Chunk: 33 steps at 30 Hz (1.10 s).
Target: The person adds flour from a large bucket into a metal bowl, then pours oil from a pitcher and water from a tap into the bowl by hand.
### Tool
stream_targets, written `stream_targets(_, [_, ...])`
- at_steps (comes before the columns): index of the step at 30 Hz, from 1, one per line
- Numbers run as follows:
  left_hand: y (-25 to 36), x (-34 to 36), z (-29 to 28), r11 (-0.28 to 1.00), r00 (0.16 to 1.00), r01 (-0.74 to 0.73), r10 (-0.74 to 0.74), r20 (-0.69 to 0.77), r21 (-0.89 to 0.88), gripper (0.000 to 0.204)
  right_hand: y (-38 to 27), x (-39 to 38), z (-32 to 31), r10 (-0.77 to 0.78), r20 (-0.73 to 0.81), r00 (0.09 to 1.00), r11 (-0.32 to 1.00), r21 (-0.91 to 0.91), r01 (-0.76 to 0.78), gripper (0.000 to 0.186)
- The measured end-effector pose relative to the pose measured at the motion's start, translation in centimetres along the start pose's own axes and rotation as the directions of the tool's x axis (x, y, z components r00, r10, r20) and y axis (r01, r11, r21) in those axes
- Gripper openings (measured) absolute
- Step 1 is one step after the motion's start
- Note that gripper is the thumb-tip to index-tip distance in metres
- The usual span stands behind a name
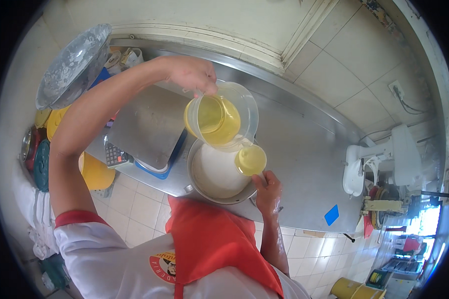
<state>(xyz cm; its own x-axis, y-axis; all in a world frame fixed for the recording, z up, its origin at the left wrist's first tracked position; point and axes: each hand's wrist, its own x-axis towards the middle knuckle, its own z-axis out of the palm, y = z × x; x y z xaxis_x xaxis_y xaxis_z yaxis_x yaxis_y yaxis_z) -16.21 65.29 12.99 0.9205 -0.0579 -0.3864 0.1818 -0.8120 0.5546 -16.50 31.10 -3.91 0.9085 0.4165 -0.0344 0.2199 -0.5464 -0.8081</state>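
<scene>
My left hand (194, 77) grips a clear plastic pitcher (244, 107) of yellow liquid by its top, tilted toward a small measuring cup (250, 160). The cup holds the same yellow liquid, and my right hand (268, 187) is closed on it from below. Both vessels are over a metal pot (194, 185), which has white powder (217, 169) inside and stands on the steel counter near its front edge.
A metal scale (140, 124) with a keypad is left of the pot. A dusty metal bowl (70, 70) and yellow containers (92, 169) crowd the far left. A white stand mixer (364, 164) and a blue square (332, 214) are at right, a tiled wall (354, 65) behind.
</scene>
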Motion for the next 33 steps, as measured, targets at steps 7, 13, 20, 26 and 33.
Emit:
stream_targets(7, [-0.2,-0.3,-0.1,0.996,0.998,-0.003,-0.002,-0.055,-0.093,0.030,0.6,0.3,0.7,-0.304,-0.118,0.946,0.925,-0.274,0.263,0.009])
stream_targets(13, [0.3,-0.2,0.2,0.998,0.996,-0.002,-0.004,-0.084,-0.065,0.030,0.3,0.0,1.1,-0.350,-0.162,0.922,0.901,-0.329,0.284,0.009])
stream_targets(20, [1.8,-0.5,0.3,0.993,0.996,-0.047,0.055,-0.069,0.104,0.036,0.6,0.0,1.1,0.011,-0.020,1.000,1.000,-0.017,-0.011,0.018])
stream_targets(26, [2.5,0.0,1.6,0.910,0.993,-0.095,0.118,-0.032,0.404,0.040,0.0,0.0,1.3,0.076,0.084,0.994,0.995,0.056,-0.081,0.025])
stream_targets(33, [3.0,-0.1,2.0,0.893,0.990,-0.132,0.142,0.008,0.431,0.040,0.0,-0.1,1.5,0.102,0.138,0.985,0.987,0.108,-0.117,0.025])
